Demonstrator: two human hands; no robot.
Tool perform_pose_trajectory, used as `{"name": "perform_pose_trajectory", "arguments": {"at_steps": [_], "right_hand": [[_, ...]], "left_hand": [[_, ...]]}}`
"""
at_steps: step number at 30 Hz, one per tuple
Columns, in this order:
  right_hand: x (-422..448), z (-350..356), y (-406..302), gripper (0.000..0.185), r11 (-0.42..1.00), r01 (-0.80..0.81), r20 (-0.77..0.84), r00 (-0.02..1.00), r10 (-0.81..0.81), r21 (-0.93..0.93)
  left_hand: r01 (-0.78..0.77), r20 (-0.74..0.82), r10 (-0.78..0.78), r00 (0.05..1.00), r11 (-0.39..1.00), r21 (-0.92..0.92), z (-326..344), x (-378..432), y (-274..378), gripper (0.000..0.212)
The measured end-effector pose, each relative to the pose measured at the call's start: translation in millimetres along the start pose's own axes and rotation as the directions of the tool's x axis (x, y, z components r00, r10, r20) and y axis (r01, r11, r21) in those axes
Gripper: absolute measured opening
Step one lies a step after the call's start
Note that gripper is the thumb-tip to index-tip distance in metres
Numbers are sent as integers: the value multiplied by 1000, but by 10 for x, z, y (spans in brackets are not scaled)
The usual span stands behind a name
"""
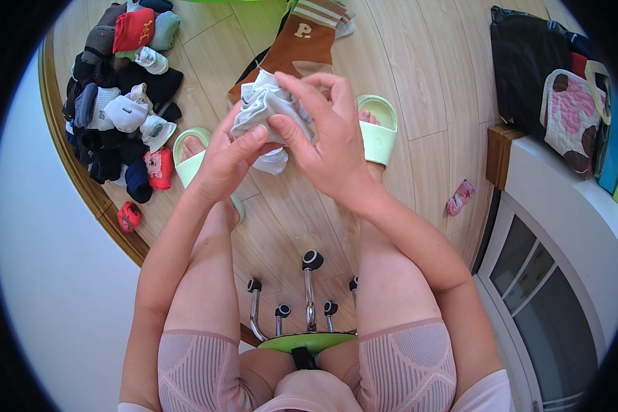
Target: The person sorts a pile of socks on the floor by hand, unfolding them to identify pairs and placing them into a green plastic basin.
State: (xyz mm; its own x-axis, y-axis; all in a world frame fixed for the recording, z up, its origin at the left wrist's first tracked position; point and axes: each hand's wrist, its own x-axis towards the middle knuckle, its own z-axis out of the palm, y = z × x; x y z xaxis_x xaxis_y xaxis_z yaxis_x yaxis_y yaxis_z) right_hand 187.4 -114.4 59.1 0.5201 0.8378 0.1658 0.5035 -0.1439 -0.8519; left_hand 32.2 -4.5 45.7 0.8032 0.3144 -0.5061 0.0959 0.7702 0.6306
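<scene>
Between both hands is a crumpled pale grey-white sock [268, 108], bunched up with its ribbed cuff at the top. My left hand [232, 149] grips its left side, thumb lying across the front. On the right side, my right hand [324, 134] holds it with the thumb pressed on the fabric and the fingers curled over the top. Another white sock [271, 161] shows just below the hands, partly hidden by them. Beyond the hands, a brown sock [301, 46] with a striped cuff and a letter lies on the floor, over darker fabric.
Rolled and folded socks form a pile [118, 113] along the wall at left. A red sock ball [129, 216] and a small pink sock [461, 198] lie apart. Light green slippers [379, 136] are on my feet. Bags [530, 67] stand at right; chair casters [312, 260] are below.
</scene>
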Motion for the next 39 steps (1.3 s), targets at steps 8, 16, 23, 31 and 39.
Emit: {"name": "perform_pose_trajectory", "arguments": {"at_steps": [8,16,23,31,39], "right_hand": [[-15,2,-35,58,761,-461,272,886,374,457],[-22,-2,-5,41,891,-362,162,931,328,273],[-31,46,2,40,984,-129,53,991,123,120],[-40,9,-43,29,840,-363,193,931,309,404],[-62,26,-28,24,730,-445,235,895,379,519]], "left_hand": [[36,3,-36,999,999,20,-27,-20,49,69],[79,-175,-60,983,991,105,76,71,-8,47],[81,-270,-96,958,995,-65,105,63,18,45],[26,-208,-51,977,992,-122,212,-19,151,56],[35,-226,-36,973,999,-9,216,30,134,64]]}}
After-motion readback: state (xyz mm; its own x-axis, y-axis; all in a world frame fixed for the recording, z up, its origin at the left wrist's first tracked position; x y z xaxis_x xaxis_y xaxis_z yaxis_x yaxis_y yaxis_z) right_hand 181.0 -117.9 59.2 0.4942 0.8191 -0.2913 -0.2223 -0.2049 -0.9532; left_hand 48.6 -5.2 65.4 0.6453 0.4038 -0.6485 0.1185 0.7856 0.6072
